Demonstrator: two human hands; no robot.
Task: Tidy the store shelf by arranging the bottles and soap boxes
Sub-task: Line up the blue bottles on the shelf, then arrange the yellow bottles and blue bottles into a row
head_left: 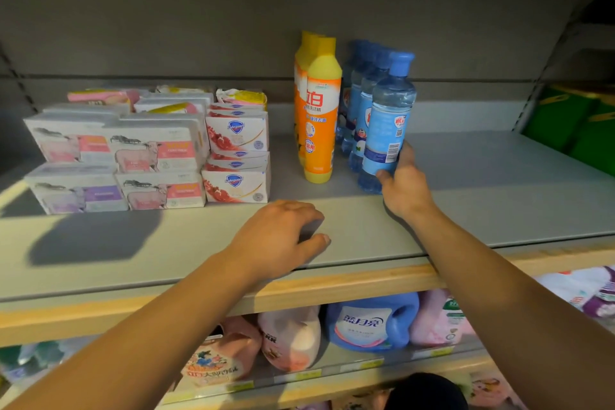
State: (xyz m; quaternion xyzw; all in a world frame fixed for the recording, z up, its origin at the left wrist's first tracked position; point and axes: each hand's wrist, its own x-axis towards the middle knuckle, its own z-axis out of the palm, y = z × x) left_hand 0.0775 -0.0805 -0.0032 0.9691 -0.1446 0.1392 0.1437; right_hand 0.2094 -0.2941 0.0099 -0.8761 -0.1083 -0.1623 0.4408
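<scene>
Right now the right hand [404, 181] is gripping the front blue water bottle [386, 120] low on its label, thumb and fingers curled round it, while the bottle is standing upright on the grey shelf [499, 183]. More blue bottles [357, 90] are lining up behind it in a row. Just left of that front bottle the orange dish-soap bottles [318, 110] are standing — one behind another. Further left of it, the soap boxes [149, 150] are sitting in stacks two high. The left hand [283, 236] is resting on the shelf near its front edge, fingers loosely bent and holding nothing — well apart from the front bottle.
</scene>
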